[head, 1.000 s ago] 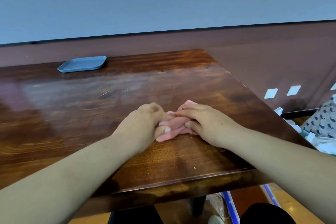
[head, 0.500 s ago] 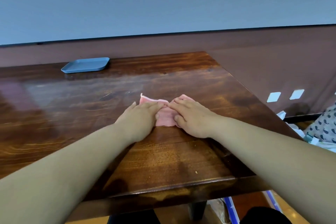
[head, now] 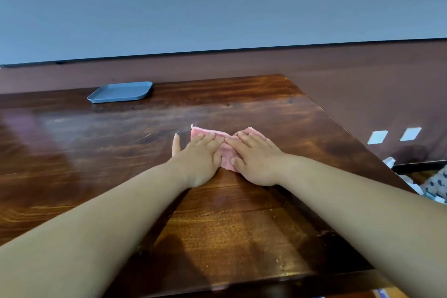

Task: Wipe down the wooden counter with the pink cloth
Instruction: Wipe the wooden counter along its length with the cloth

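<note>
Both forearms reach in from the near edge of the counter [head: 217, 237] and meet at mid-counter. Left hand [head: 198, 159] lies flat, fingers straight and spread, fingertips pressing the left part of the pink cloth [head: 226, 152]; its outermost finger sits on bare wood just beside the cloth. Right hand [head: 254, 159] is also flat and extended, palm down on the right part of the cloth, thumb on the cloth's near edge. Neither hand curls round the fabric.

Versus 1 s ago: the hands were bunched, left knuckles curled and pinching a crumpled cloth; they are now flattened and further from the near edge, and the cloth lies spread out with its far corners showing past the fingertips.

Most of the cloth is hidden under the two hands, so its folds cannot be made out. A blue tray [head: 121, 91] sits well apart at the far left of the counter. At the right edge, patterned fabric [head: 435, 185] is cut off.
</note>
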{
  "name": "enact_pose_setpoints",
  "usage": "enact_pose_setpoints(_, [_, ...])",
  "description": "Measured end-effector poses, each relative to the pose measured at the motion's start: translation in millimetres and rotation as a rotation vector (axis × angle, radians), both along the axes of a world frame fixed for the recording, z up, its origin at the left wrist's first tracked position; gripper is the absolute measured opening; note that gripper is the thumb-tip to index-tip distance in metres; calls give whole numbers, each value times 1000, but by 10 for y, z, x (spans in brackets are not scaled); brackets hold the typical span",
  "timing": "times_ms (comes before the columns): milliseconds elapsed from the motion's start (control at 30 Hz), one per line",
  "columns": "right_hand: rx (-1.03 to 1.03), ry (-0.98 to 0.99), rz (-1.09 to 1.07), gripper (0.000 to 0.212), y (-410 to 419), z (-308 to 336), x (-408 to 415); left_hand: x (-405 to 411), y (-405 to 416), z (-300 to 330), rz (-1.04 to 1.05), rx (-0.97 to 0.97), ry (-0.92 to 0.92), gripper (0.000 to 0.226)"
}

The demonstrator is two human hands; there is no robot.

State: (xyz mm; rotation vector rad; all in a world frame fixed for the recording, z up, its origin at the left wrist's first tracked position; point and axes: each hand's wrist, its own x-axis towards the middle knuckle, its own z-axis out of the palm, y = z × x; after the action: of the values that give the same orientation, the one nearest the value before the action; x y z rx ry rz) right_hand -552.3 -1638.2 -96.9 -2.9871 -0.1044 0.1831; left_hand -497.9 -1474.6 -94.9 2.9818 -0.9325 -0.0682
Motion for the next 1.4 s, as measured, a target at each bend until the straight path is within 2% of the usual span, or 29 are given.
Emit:
enact_pose_setpoints(133, [0, 16, 110, 60, -82, -126, -100, -6, 376, -210, -124, -17, -50, 54])
enact_pose_setpoints(300, [-20, 3, 35, 58, 138, 7, 283, 305, 215, -66, 14, -15, 7, 50])
enact_pose_setpoints(367, [-9, -3, 11, 57, 197, 22, 366, 332, 211, -46, 20, -44, -18, 51])
enact_pose_setpoints(533, [10, 14, 162, 58, 116, -118, 247, 270, 628, -225, -70, -10, -44, 60])
enact_pose_setpoints(633, [-11, -3, 134, 57, 214, -44, 477, 479, 556, -132, 14, 7, 1, 53])
enact_pose_setpoints(767, [-18, -33, 72, 56, 376, 16, 772, 674, 406, -40, 83, 3, -33, 51])
enact_pose_setpoints(933, [20, -39, 246, 56, 192, -131, 711, 638, 789, -201, -18, 20, -82, 53])
enact_pose_setpoints(1033, [18, -66, 242, 56, 236, -84, 946, 809, 723, -110, 60, 30, -9, 52])
enact_pose_setpoints(1167, [-15, -129, 142, 49, 407, -16, 1223, 964, 400, -32, 174, 35, -25, 56])
enact_pose_setpoints(1400, [58, -71, 349, 54, 183, -79, 886, 711, 821, -185, 20, 11, -72, 54])
